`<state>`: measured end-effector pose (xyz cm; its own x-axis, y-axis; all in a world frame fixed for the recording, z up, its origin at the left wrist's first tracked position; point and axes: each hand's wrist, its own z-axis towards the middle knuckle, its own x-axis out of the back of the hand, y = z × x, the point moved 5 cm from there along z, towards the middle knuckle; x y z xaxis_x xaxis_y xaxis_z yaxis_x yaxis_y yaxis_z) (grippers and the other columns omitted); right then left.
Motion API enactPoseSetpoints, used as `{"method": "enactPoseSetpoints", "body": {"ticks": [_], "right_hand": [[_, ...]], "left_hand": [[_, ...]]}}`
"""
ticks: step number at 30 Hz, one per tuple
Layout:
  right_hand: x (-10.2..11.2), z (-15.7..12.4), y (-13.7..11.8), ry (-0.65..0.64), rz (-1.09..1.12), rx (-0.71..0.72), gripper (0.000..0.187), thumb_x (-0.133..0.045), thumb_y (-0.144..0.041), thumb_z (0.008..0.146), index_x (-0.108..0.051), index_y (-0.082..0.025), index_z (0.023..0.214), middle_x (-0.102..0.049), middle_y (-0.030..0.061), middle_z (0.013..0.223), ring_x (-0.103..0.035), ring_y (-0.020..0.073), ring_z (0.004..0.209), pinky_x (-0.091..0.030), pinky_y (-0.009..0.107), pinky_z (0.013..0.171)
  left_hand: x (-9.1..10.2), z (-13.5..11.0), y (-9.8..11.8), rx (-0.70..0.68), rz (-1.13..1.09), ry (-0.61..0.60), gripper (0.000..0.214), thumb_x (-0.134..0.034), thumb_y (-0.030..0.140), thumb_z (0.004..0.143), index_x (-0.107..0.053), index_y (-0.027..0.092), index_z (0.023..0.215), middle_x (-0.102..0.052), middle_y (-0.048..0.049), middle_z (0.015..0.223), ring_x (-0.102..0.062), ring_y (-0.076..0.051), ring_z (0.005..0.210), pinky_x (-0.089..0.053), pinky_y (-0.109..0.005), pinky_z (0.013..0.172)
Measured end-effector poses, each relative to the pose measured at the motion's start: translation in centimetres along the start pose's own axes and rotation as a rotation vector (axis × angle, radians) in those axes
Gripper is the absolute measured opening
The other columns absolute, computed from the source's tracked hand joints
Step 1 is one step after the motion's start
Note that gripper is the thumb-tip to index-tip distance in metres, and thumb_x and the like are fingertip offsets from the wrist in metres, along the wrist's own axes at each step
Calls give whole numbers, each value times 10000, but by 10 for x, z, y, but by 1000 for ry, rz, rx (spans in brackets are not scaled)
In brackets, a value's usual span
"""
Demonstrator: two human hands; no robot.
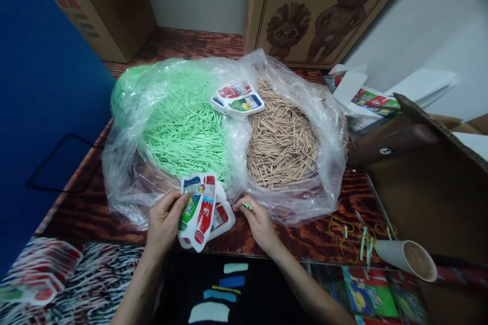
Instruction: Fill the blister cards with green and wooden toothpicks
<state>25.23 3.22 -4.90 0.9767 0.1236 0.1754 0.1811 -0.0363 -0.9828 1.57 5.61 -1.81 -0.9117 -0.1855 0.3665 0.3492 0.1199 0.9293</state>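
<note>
From the head camera, our left hand (163, 218) curls around a fan of glossy printed packets (200, 208) at the near edge of the wooden table (305, 236). Our right hand (261, 221) pinches a few thin green sticks (247, 205) beside a crinkled clear bag (125, 172).

- Cardboard box (328, 5), back of your surface: "BLIND BOX" in dark slanted capitals. Above it is a row of five Chinese characters, which read roughly 黑娃那塔沙.
- Packets (198, 208) in your left hand (163, 218): a yellow "S" on a blue patch near the top edge. The remaining print is too small to read.
- Rear packets (238, 99), further from you: coloured labels, lettering not legible.
- Second carton (99, 15), rear left: red markings on its side, blurred and unreadable.
</note>
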Motion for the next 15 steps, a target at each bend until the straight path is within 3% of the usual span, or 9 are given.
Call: {"method": "enactPoseSetpoints", "body": {"ticks": [10, 15], "right_hand": [[-1, 0, -1, -3, -22, 23, 207, -448, -277, 938, -604, -194, 831, -622, 25, 822, -591, 168, 812, -425, 262, 769], [-1, -1, -1, 3, -39, 33, 202, -446, -262, 943, -600, -193, 831, -623, 25, 821, -591, 164, 806, -427, 259, 762]], "left_hand": [[-9, 6, 11, -151, 17, -4, 193, -630, 352, 761, -704, 174, 749, -676, -15, 751, -608, -163, 707, -483, -250, 670], [-7, 6, 4, -102, -29, 18, 190, -666, 341, 732, -710, 173, 809, -690, -16, 774, -613, -171, 726, -484, -259, 686]]}}
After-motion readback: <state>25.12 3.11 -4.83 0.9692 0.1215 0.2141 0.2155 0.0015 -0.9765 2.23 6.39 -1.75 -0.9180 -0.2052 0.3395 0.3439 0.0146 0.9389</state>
